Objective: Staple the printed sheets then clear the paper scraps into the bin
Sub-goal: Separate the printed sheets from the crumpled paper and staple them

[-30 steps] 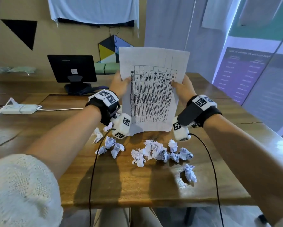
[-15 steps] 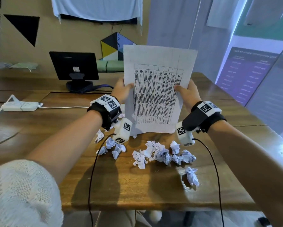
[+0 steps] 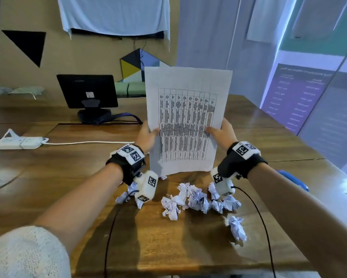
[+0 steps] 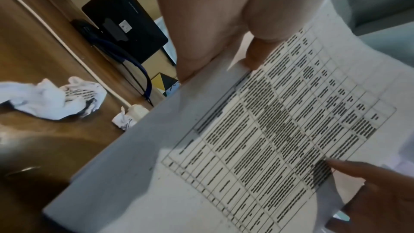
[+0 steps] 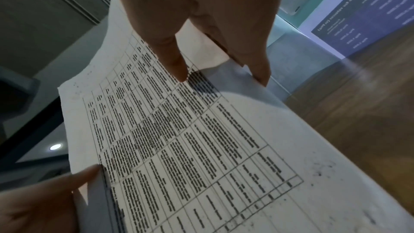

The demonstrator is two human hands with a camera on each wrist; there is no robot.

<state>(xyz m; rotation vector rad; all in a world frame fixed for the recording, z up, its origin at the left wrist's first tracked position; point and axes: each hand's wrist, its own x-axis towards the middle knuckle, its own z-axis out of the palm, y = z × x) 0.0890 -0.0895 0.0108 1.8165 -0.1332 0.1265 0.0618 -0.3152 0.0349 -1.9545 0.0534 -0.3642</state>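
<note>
I hold the printed sheets [image 3: 185, 121] upright over the wooden table [image 3: 72, 177], their bottom edge down near the tabletop. My left hand [image 3: 148, 135] pinches the left edge, thumb on the front. My right hand [image 3: 218, 133] pinches the right edge the same way. The left wrist view shows the sheets [image 4: 257, 139] with a thumb on the table print; in the right wrist view the sheets [image 5: 190, 139] show stacked edges. Several crumpled paper scraps [image 3: 190, 199] lie on the table in front of the sheets, one scrap [image 3: 236, 227] lying apart, nearer me. No bin is in view.
A black monitor [image 3: 87, 91] stands at the back left, with a white power strip [image 3: 20, 143] and its cord to the left. A blue object [image 3: 293, 179] lies at the table's right edge behind my right forearm. Thin black cables run from both wrists.
Both hands have slid down the sheets' side edges and the stack has dropped lower toward the table, staying upright.
</note>
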